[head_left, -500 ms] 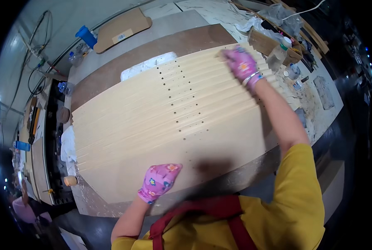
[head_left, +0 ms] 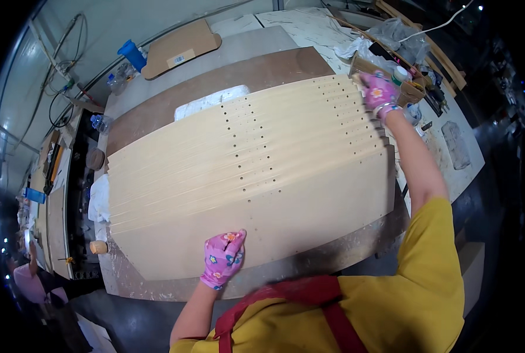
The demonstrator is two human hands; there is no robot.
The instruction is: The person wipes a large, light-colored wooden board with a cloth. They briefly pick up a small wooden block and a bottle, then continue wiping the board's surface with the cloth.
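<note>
Thin pale wooden panels (head_left: 309, 206) lie fanned out in overlapping steps across the table, with rows of small dark holes near their middle and right end. My right hand (head_left: 380, 93), in a pink flowered glove, is at the far right corner of the panels. Its fingers are curled, and a small pale bit shows at their tips that I cannot make out. My left hand (head_left: 223, 259), gloved alike, is closed over the bare part of the nearest panel, close to its front edge. Whatever its fingers may hold is hidden.
A clear bottle with a green-and-white cap (head_left: 400, 74) and a cardboard box (head_left: 412, 93) of odds and ends stand beside my right hand. At the back are a brown cardboard piece (head_left: 183, 47) and a blue cup (head_left: 132, 56). A person (head_left: 33, 279) is far left.
My right hand has moved right to the panels' corner, uncovering the right-hand holes. The panels there now lie flatter, without the earlier ripples. My left hand stays closed near the front edge.
</note>
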